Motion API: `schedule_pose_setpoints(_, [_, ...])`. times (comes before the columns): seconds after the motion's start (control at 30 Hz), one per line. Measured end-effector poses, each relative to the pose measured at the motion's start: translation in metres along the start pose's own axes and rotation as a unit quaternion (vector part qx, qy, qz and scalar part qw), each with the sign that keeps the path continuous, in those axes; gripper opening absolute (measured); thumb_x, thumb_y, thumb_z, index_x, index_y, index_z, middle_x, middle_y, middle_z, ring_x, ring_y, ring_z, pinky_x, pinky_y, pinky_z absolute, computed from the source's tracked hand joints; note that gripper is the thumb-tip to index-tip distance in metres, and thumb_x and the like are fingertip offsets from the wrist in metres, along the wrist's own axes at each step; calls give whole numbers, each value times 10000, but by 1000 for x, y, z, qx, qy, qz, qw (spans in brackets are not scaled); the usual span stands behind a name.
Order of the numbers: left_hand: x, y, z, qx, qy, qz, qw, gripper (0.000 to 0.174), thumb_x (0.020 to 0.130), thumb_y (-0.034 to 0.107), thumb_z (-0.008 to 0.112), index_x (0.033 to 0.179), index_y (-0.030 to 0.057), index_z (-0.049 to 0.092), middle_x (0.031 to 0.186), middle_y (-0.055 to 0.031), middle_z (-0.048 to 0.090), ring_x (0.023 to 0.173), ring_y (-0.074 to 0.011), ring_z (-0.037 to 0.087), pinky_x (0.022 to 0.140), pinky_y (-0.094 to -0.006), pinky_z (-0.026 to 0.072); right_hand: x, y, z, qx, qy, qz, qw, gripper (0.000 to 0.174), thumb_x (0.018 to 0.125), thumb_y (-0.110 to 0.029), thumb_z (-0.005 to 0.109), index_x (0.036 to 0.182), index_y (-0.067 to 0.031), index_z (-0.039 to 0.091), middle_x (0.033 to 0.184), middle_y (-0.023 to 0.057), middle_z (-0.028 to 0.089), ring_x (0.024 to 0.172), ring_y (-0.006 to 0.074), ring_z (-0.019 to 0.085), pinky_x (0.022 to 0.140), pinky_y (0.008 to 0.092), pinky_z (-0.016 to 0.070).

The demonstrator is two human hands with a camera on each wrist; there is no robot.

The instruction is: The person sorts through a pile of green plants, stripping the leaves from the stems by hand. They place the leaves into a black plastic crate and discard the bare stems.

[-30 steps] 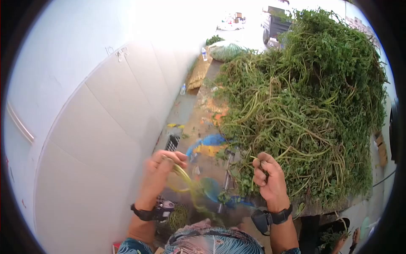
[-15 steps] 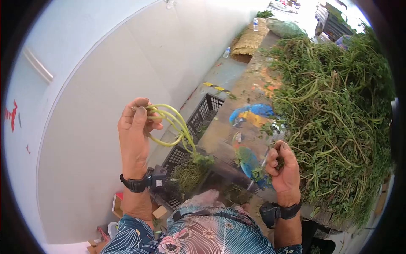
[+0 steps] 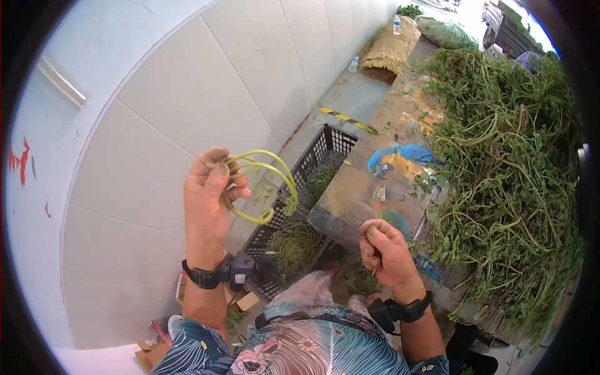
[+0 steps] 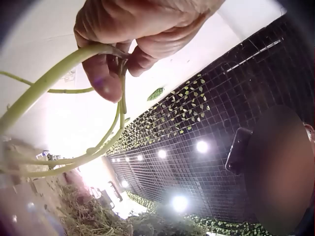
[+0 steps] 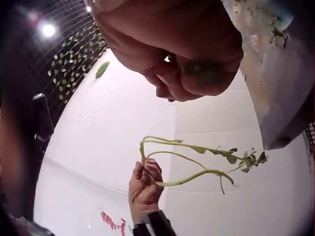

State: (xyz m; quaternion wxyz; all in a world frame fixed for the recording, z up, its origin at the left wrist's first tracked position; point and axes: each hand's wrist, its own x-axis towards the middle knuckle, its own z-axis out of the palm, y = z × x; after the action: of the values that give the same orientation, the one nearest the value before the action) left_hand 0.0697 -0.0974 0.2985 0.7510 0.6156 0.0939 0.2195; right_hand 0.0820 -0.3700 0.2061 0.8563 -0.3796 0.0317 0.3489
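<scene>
In the head view my left hand [image 3: 209, 194] is raised in front of the wall and pinches a few green stems [image 3: 278, 172] between thumb and fingers. The stems arch to the right, and small leaves show at their far end in the right wrist view. My right hand [image 3: 389, 253] is at the near left corner of the table, its fingers curled and the thumb pressed on the index finger. A short brown stem piece [image 3: 375, 270] pokes out below those fingers; the rest of it is hidden. Beyond this hand lies a large heap of leafy stems [image 3: 506, 187].
The heap lies on a worn wooden table [image 3: 350, 187] with painted blue and yellow patches. Between table and wall stand black plastic crates [image 3: 322, 147]; one holds a tangle of thin stems [image 3: 297, 250]. Farther back are a straw mat [image 3: 394, 47], a water bottle [image 3: 396, 25] and a green bag [image 3: 447, 32].
The left hand has risen with the stems, which now curve out in clear view. My right hand has moved from the heap's edge toward the table corner. The head view has swung left and down.
</scene>
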Motion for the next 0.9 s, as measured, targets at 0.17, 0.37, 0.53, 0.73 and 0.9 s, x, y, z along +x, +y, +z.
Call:
schedule_pose_setpoints(0.17, [-8,3,11,-50,-56,-24,997,263,884,153,561,1082,-11,503,852,-96,577,660,-147,600,519,-243,529,4,-13,20,-235,22,-99,967,160,880,-139,524,981,-24,572,776,-4,530,679,74,473,594,211,387])
schedule_pose_setpoints(0.37, [-10,15,52,-133,-142,-70,978,262,889,128,543,1096,-22,485,865,-142,593,651,-159,602,515,-265,531,-7,-32,28,-367,3,-228,902,212,813,-77,571,1017,-20,589,864,20,585,800,113,549,731,254,444])
schedule_pose_setpoints(0.53, [-8,13,97,-162,-235,-91,954,240,891,133,532,1068,-19,476,873,-130,589,650,-162,602,557,-273,524,-29,-52,14,-428,-54,-296,852,238,796,-61,586,1032,-28,596,895,40,595,821,118,559,736,249,449])
schedule_pose_setpoints(0.73, [-15,14,135,-196,-325,-117,918,161,926,188,480,918,29,506,763,-74,558,607,-133,555,530,-257,502,-55,-64,-11,-335,102,-266,898,337,744,-92,656,1066,-29,582,811,29,569,716,102,532,667,241,449])
schedule_pose_setpoints(0.9, [-21,10,155,-220,-413,-131,874,230,938,247,468,895,26,510,778,-82,565,615,-136,571,560,-256,508,-64,-71,-2,-444,111,-228,859,481,683,-143,713,1133,-53,568,809,54,562,707,132,528,648,273,451])
